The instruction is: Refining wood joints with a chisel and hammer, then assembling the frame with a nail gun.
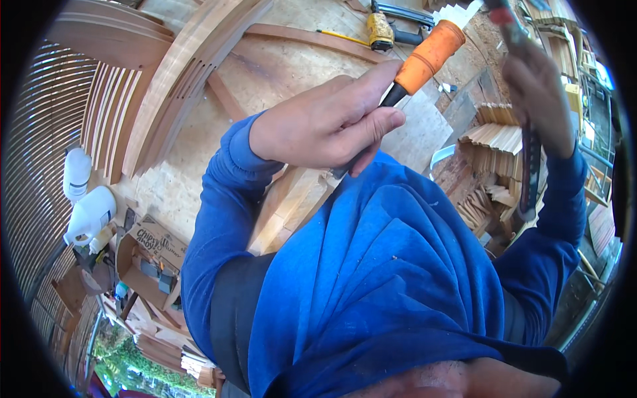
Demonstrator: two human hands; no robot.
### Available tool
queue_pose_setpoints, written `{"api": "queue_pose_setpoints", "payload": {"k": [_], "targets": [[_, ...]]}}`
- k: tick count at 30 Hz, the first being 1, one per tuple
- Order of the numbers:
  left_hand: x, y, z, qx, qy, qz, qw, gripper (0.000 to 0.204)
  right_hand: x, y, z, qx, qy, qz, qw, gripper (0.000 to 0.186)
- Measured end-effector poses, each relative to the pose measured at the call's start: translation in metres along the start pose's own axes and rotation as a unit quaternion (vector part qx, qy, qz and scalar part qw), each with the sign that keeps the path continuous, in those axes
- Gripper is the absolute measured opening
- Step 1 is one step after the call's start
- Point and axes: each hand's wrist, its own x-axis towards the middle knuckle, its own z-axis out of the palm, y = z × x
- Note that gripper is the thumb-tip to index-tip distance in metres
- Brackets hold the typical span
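Note:
My left hand is closed around the dark shank of a chisel with an orange handle, which slants up to the right. The chisel's lower end shows just below my fingers, over a light wooden piece in front of my body; whether it touches the wood I cannot tell. On the right, my raised right hand grips what looks like a hammer. Its dark handle hangs below my fist, and its upper end is blurred and partly outside the picture.
A yellow and black nail gun and a yellow pencil lie on the workbench. Curved boards are stacked at the left, near white jugs and a cardboard box. Stacked wood slats stand at the right.

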Motion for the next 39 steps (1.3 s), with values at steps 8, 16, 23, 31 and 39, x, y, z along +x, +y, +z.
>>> {"api": "queue_pose_setpoints", "payload": {"k": [8,16,23,31,39], "targets": [[-0.008,-0.004,0.007,-0.031,0.013,0.014,0.999,0.047,-0.006,-0.025,-0.011,0.072,-0.002,0.099,0.992,0.038],[-0.006,0.0,0.002,-0.03,0.009,0.0,1.0,0.046,-0.006,-0.019,-0.021,0.078,-0.012,0.122,0.989,0.046],[-0.011,-0.006,-0.003,-0.029,0.028,0.006,0.999,0.047,-0.012,-0.039,-0.002,0.051,-0.028,0.085,0.995,0.048],[-0.018,-0.005,-0.001,-0.035,0.029,-0.01,0.999,0.048,-0.001,-0.022,0.009,0.011,-0.055,0.052,0.997,0.043],[-0.017,-0.003,-0.002,-0.019,0.022,0.006,1.0,0.049,0.003,-0.017,0.013,0.013,-0.115,0.049,0.992,0.046]]}}
